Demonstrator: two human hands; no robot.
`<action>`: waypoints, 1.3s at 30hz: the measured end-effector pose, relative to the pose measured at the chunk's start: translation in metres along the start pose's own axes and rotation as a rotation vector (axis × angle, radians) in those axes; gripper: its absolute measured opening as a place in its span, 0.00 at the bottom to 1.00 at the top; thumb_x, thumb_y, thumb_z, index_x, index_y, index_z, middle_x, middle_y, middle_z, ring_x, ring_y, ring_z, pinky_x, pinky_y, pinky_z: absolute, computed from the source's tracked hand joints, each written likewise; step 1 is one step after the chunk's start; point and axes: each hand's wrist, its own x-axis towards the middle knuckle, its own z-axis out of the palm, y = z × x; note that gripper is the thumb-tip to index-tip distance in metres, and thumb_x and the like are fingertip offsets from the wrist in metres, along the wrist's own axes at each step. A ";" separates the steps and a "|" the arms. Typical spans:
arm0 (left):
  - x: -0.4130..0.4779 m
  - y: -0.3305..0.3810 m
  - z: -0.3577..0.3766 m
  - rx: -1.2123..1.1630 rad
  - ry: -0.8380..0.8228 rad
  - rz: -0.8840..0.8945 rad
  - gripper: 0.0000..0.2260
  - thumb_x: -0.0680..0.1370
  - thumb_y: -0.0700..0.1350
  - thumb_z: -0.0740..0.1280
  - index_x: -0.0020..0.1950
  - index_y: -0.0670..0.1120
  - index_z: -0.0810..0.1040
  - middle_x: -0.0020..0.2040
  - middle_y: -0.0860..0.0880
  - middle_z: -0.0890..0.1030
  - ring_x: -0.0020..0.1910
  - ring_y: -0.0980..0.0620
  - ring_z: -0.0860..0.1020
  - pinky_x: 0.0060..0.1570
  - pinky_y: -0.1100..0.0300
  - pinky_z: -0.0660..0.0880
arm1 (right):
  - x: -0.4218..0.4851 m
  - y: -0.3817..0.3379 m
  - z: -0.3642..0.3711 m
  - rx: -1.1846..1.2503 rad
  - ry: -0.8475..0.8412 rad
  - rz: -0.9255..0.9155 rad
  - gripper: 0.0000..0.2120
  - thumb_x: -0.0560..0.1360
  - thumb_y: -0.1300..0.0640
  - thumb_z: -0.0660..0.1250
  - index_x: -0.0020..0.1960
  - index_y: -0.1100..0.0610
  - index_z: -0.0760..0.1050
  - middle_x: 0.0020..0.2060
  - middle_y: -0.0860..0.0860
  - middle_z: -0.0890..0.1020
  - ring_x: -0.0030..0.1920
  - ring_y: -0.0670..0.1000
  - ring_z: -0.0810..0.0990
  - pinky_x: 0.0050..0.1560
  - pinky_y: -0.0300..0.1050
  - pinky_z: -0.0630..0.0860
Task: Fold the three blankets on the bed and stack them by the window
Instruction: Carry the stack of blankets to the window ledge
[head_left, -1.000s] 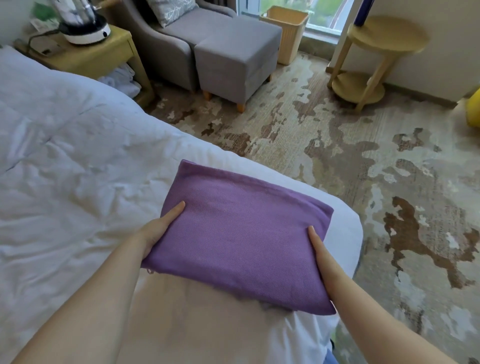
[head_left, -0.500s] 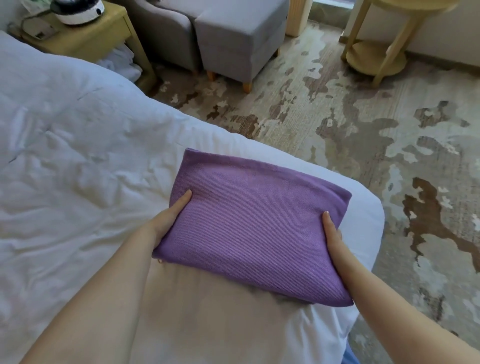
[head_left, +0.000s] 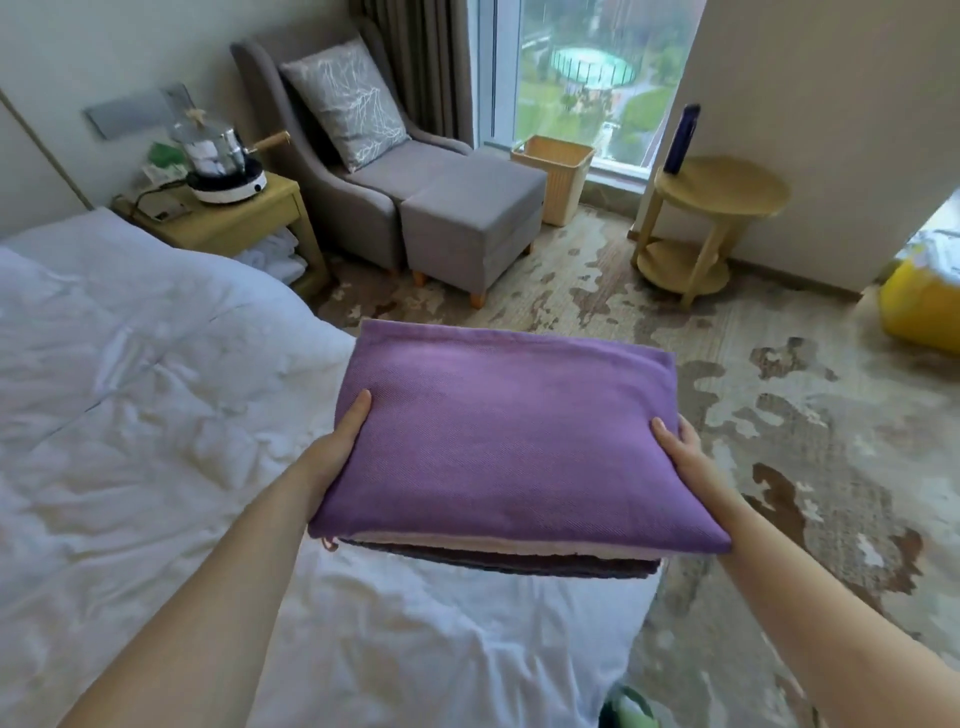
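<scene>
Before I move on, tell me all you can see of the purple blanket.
The purple blanket is folded into a plump, woven-looking rectangle. It tops a pale layer and a dark layer that show at its near edge. The left hand and right hand grip its sides, thumbs on top, over the bed corner.

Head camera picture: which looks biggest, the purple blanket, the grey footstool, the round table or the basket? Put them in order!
1. purple blanket, though it is nearest the camera.
2. grey footstool and round table: look about alike, unranked.
3. basket, smallest.
</scene>
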 end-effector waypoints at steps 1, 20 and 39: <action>-0.009 0.015 0.007 0.016 0.002 0.020 0.34 0.63 0.77 0.60 0.49 0.50 0.80 0.45 0.46 0.85 0.45 0.42 0.83 0.40 0.54 0.78 | 0.000 -0.015 -0.013 -0.024 0.000 -0.030 0.31 0.76 0.42 0.62 0.75 0.50 0.58 0.69 0.49 0.68 0.66 0.53 0.71 0.71 0.56 0.64; 0.048 0.196 0.336 0.102 0.029 0.201 0.49 0.59 0.79 0.57 0.66 0.43 0.75 0.59 0.43 0.78 0.47 0.47 0.77 0.53 0.54 0.71 | 0.140 -0.088 -0.310 -0.300 0.165 0.067 0.27 0.79 0.38 0.50 0.75 0.50 0.60 0.71 0.56 0.68 0.70 0.58 0.66 0.66 0.49 0.61; 0.263 0.366 0.469 0.072 0.111 0.159 0.41 0.69 0.73 0.59 0.65 0.40 0.76 0.59 0.42 0.78 0.45 0.48 0.75 0.53 0.57 0.65 | 0.422 -0.170 -0.385 -0.325 0.163 0.054 0.27 0.81 0.43 0.50 0.75 0.55 0.58 0.73 0.54 0.66 0.72 0.57 0.64 0.68 0.47 0.58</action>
